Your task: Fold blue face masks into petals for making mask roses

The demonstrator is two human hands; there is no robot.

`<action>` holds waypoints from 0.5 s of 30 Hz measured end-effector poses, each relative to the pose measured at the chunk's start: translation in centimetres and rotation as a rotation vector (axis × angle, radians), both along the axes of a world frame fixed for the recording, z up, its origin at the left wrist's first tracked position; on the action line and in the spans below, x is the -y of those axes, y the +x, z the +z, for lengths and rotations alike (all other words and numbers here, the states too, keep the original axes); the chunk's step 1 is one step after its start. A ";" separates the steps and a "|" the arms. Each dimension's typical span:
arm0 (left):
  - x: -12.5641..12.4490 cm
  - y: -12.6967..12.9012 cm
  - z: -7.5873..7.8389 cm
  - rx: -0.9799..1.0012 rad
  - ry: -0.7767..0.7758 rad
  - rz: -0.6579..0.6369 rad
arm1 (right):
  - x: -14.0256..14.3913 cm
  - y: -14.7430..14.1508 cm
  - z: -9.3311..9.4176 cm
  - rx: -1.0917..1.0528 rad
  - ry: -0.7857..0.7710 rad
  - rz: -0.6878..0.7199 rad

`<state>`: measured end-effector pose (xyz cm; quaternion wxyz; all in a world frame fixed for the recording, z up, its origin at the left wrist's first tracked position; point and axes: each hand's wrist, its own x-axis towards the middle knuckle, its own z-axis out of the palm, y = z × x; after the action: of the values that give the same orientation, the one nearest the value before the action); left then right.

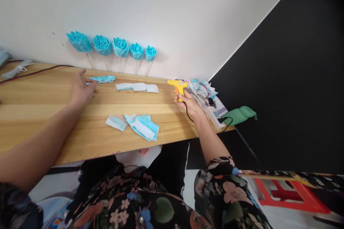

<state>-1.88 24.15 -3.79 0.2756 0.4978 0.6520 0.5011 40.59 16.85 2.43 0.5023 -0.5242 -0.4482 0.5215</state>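
Note:
My right hand [189, 102] grips a yellow glue gun [177, 86] by its handle at the right end of the wooden table [40, 114], nozzle pointing left, its black cord trailing down past my wrist. My left hand [80, 89] rests flat on the table, fingers spread, fingertips touching a folded blue strip [103, 78]. Three pale cut pieces [137, 87] lie in a row between the two hands. Nearer me sits a stack of blue face masks [142, 126] with one loose piece [116, 122] beside it.
Several blue mask roses on sticks [120, 48] lean against the white wall. Scraps, a power strip [213, 114] and a green object [240, 114] crowd the table's right end. A red cord [34, 72] runs along the far left. A red stool [292, 193] stands lower right.

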 end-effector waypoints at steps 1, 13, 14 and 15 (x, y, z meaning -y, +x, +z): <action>0.1 0.1 0.1 0.003 -0.011 0.003 | 0.0 -0.1 0.0 0.027 -0.003 0.002; 0.2 -0.3 0.8 0.020 0.036 0.091 | -1.8 2.7 -2.6 0.444 -0.060 -0.127; 0.2 -0.4 0.9 0.020 0.040 0.100 | -1.8 3.1 -2.6 0.624 -0.076 -0.141; 0.1 -0.4 0.9 0.020 0.039 0.099 | -1.8 3.4 -2.5 0.693 -0.079 -0.160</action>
<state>-2.32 24.00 -2.92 0.2471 0.4651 0.6634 0.5315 43.95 18.60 -0.03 0.3394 -0.7223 -0.5290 0.2886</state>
